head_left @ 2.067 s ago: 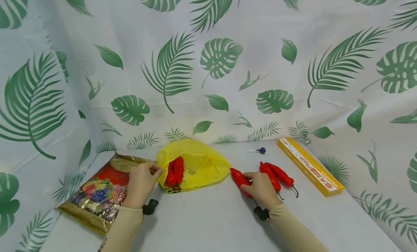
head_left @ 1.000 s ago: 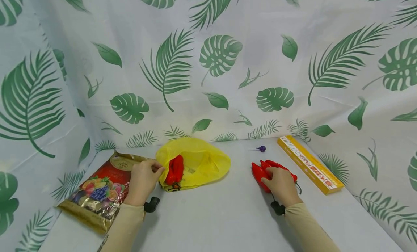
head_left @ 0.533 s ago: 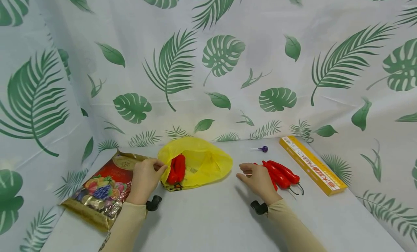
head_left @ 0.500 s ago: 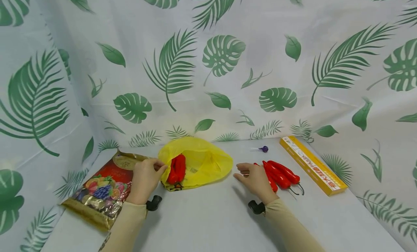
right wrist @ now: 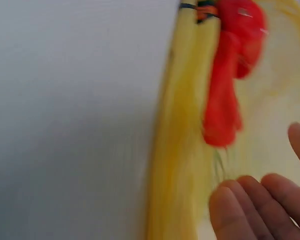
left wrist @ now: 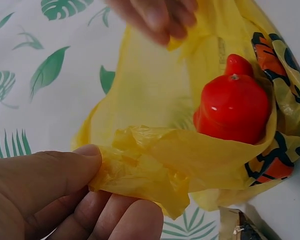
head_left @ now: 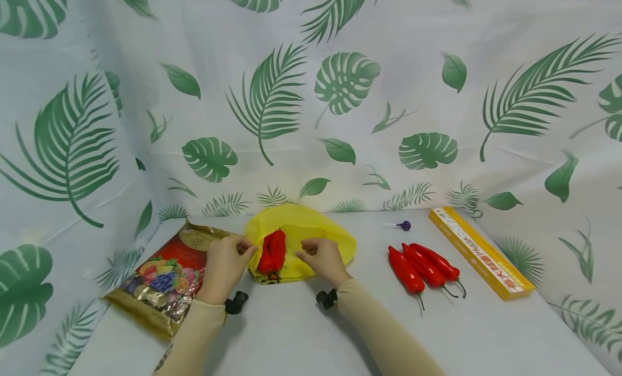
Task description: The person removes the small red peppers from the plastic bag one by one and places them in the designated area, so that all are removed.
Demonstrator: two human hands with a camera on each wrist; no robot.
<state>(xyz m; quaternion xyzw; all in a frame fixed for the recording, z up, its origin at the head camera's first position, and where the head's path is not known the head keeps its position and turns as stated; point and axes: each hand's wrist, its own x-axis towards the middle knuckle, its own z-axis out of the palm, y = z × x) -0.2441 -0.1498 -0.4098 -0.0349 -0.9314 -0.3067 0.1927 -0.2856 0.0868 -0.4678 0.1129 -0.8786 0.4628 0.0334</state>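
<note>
Pinching the yellow bag (head_left: 316, 225) by its edge, my left hand (head_left: 225, 265) faces my right hand (head_left: 324, 259), empty, thumb and fingers parted, across 2 bagged peppers (head_left: 278, 250), long axes pointing away from me; 3 loose peppers (head_left: 424, 266) lie right of both hands on the counter (head_left: 291, 327).

Head: soft light | left wrist: dimmer, mostly sharp | right wrist: blurred (red pepper (right wrist: 222, 95) smeared)
</note>
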